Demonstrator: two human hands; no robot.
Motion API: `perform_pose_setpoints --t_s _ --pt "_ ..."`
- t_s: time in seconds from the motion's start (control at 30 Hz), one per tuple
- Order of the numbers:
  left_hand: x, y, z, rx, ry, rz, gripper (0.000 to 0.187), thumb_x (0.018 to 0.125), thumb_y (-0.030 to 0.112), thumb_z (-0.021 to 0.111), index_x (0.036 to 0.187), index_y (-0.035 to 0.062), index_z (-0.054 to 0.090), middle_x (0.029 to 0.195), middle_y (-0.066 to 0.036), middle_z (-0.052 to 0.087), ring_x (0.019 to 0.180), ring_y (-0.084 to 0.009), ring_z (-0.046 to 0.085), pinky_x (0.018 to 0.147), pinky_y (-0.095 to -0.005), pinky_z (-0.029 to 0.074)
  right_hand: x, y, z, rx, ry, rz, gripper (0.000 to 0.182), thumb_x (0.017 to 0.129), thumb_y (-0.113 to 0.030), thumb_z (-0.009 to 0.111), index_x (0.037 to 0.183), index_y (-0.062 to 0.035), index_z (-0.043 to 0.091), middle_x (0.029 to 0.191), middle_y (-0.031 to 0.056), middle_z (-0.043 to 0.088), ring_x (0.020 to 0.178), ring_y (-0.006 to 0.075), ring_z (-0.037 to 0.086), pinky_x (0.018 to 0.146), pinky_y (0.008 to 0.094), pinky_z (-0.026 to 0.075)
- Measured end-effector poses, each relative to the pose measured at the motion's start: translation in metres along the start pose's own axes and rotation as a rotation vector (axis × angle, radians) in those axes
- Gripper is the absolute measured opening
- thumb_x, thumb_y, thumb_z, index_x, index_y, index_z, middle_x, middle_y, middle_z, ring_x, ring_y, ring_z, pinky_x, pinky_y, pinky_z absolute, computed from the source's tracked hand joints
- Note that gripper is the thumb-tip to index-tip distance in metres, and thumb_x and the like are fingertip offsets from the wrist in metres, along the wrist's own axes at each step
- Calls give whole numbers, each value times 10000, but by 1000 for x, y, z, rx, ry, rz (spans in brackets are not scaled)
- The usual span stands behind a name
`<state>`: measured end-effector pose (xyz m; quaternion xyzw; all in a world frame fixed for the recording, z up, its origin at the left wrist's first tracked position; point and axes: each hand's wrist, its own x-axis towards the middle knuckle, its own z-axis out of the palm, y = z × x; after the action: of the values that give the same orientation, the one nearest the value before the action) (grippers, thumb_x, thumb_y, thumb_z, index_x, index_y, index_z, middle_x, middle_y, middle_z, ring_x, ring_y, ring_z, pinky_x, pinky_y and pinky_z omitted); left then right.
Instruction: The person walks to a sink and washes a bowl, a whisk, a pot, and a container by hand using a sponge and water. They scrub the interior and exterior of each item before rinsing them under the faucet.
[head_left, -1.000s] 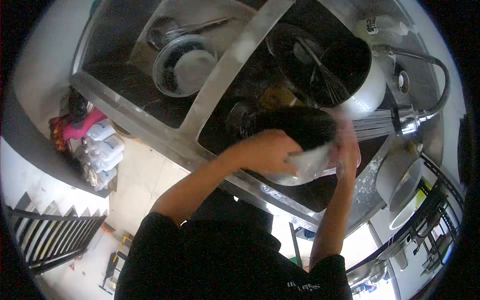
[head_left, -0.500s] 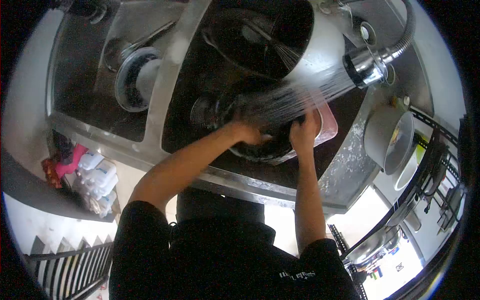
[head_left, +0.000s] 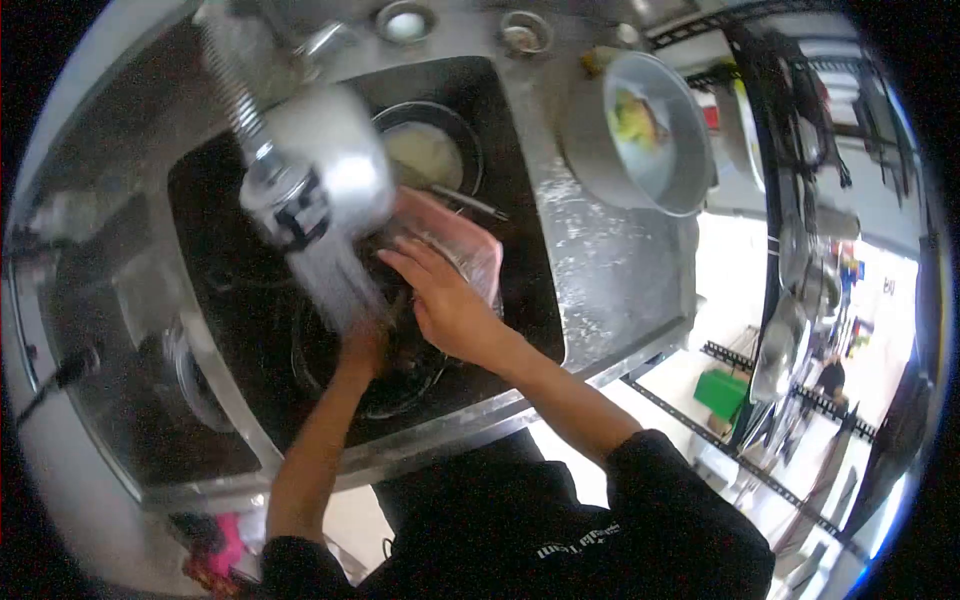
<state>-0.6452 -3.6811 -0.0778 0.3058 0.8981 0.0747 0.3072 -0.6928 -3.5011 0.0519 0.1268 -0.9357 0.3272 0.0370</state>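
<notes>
My left hand (head_left: 365, 348) reaches into a dark round bowl (head_left: 402, 386) lying in the right sink basin (head_left: 530, 300). Water from the spray head (head_left: 300, 205) falls straight on that hand and blurs its fingers. My right hand (head_left: 445, 300) lies flat with fingers stretched out over the bowl's far rim, its fingertips next to a pink plastic tub (head_left: 468, 240). I see nothing held in the right hand.
A pot with whitish contents (head_left: 428, 152) sits at the basin's far end. A metal bowl holding yellow-green scraps (head_left: 650, 135) stands on the wet steel counter (head_left: 600, 290). The left basin (head_left: 150, 340) is blurred. Metal racks with hanging utensils (head_left: 790, 330) line the right.
The view has swung round sharply. The white bowl seen a second ago is out of my hands; both hands now work low in the dark bowl under the spray.
</notes>
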Motion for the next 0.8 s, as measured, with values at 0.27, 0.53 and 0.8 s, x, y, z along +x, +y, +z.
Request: perform_pose_setpoints --t_s 0.27,0.53,0.8 --pt "18 22 13 -235 -3 -160 797 780 422 626 1406 99 252 1385 -298 266 1264 -456 290 1058 -485 239 71 221 -203 -539 268 344 430 777 -235 648 1146 -42 540 1003 216 619 939 316 615 787 379 483" --pt "31 10 10 -186 348 -292 427 840 211 559 1193 -11 472 1180 -277 462 1092 -415 444 914 -474 365 52 297 -215 -545 -104 281 446 772 -244 605 1174 -65 533 1008 202 617 900 382 598 779 445 474" --pt "-51 -31 -38 -414 943 -605 264 798 136 619 1017 5 550 920 -185 484 882 -374 481 815 -444 398 20 89 -184 -20 225 293 400 843 -126 597 1214 -10 501 1172 132 547 1046 202 542 878 319 451"
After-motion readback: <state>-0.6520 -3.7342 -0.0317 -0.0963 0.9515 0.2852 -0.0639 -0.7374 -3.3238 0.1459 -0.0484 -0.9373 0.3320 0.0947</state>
